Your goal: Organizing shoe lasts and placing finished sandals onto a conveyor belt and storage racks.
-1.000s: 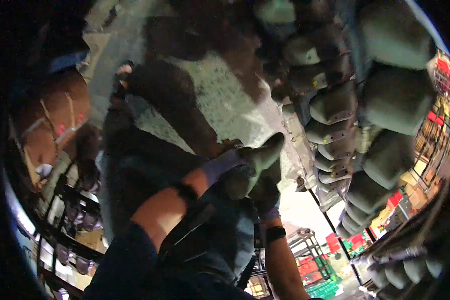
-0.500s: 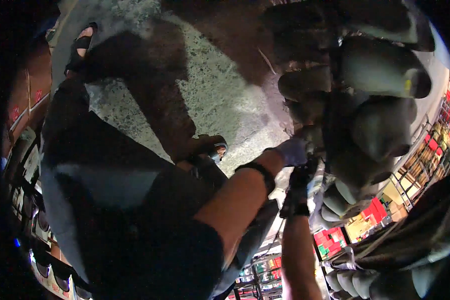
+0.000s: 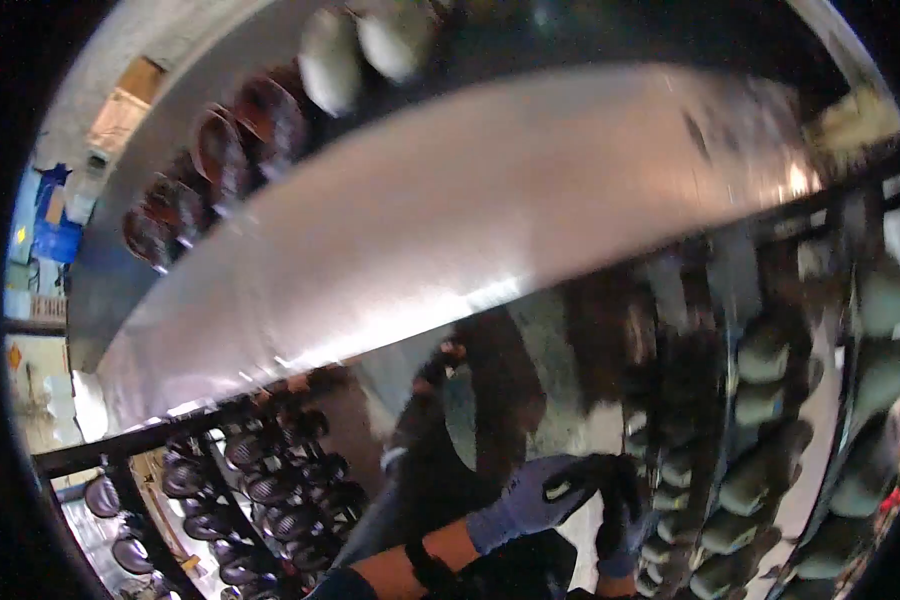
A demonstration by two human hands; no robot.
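My left hand (image 3: 542, 492), in a grey-blue work glove with a dark band round the wrist, reaches in from the lower middle. Its fingers curl over toward my right hand (image 3: 620, 528), and the two appear to touch. A dark glove covers the right hand, whose fingers merge with the shadow. Whatever lies between the hands, if anything, cannot be made out. Close on their right stands a rack holding rows of rounded grey-green forms (image 3: 760, 482), shaped like shoe toes.
A broad shiny metal panel (image 3: 400, 240) crosses ahead of me. Behind it, brown shoes (image 3: 220, 150) and two pale rounded pieces (image 3: 330, 62) stand in a row. Black shoes (image 3: 260, 485) fill a dark-framed rack at lower left. A blue object (image 3: 58, 225) is at far left.
The view has swung up from the floor to the metal panel and racks. My hands have left the stack of dark rounded forms and are now drawn together at the lower middle.
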